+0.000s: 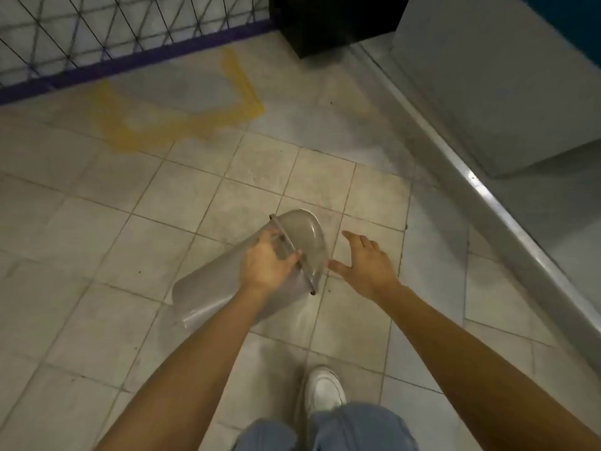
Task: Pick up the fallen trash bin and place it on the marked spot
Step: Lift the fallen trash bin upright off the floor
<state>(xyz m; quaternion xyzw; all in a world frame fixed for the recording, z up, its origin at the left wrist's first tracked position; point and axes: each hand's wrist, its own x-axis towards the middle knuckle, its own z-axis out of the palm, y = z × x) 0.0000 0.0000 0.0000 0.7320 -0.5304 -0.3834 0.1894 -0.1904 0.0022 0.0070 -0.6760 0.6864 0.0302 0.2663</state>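
Note:
A grey plastic trash bin (214,292) with a domed lid lies tilted on its side over the tiled floor, lid end pointing up and right. My left hand (268,263) grips it at the rim where the lid meets the body. My right hand (366,265) hovers just right of the lid with fingers spread, holding nothing; its thumb nearly touches the lid. The marked spot (182,96), a square outlined in worn yellow paint, lies farther ahead on the floor beside the fence.
A wire mesh fence with a purple base rail (130,65) runs along the far left. A black box (325,24) stands at the far centre. A raised grey ledge (481,203) runs diagonally on the right. My white shoe (325,388) is below the bin.

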